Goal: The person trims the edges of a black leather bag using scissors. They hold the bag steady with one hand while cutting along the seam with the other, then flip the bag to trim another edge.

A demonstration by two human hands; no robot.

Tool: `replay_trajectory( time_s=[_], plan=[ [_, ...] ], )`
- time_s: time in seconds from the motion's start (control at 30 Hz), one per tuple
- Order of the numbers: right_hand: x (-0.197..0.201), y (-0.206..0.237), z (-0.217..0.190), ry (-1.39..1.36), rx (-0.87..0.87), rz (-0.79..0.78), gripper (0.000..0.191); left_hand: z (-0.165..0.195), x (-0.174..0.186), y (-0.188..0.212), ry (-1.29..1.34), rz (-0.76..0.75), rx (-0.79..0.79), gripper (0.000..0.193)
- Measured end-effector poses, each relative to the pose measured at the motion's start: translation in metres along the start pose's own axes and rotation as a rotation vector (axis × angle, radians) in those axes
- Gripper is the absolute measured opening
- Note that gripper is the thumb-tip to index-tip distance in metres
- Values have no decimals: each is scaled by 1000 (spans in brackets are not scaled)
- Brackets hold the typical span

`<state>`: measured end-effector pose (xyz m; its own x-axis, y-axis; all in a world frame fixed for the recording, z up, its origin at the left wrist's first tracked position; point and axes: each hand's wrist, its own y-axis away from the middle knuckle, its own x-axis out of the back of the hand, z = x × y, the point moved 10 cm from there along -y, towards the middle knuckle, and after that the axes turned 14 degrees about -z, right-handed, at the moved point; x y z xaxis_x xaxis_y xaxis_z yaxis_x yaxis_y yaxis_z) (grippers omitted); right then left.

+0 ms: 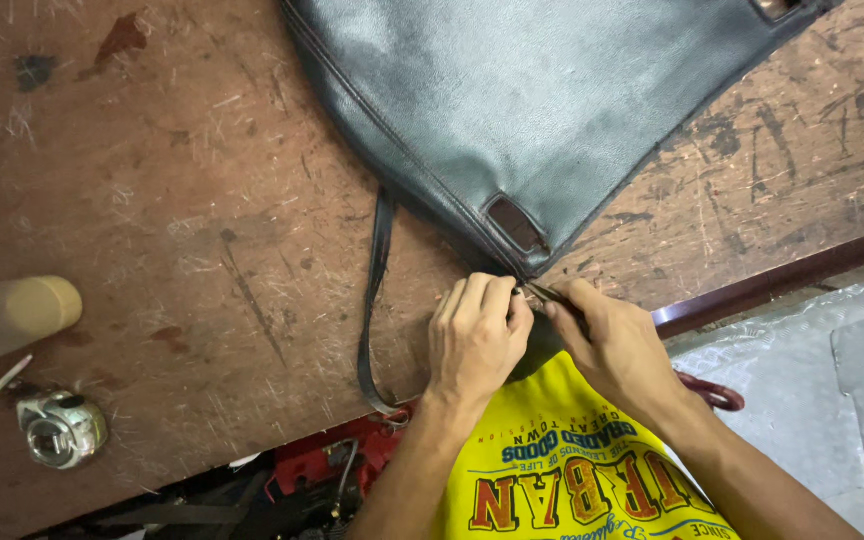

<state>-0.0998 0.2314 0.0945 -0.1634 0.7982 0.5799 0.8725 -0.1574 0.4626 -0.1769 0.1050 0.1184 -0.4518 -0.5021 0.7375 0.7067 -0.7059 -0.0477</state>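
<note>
Underneath, a scratched brown workbench (152, 220), grey floor (802, 380) beside.

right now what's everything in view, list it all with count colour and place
bag: 1, dark grey leather, top centre of bench
strap: 1, black, hangs from bag toward bench edge
workbench: 1, scratched brown wood
cylinder: 1, pale yellow, left edge
metal piece: 1, silvery, lower left
thin tool: 1, dark, at bag corner
shirt: 1, yellow, bottom centre
left hand: pinches bag corner
right hand: holds thin tool
</note>
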Motion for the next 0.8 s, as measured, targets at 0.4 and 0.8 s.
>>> replay_trajectory(
  time_s=[0.4,0.8],
  plan=[
    [-7,-2,2,63,0,38,16,-10,-4,2,17,-13,20,12],
    [-11,-2,-5,-2,-22,58,14,-7,2,2,16,-24,13,13]
  ],
)
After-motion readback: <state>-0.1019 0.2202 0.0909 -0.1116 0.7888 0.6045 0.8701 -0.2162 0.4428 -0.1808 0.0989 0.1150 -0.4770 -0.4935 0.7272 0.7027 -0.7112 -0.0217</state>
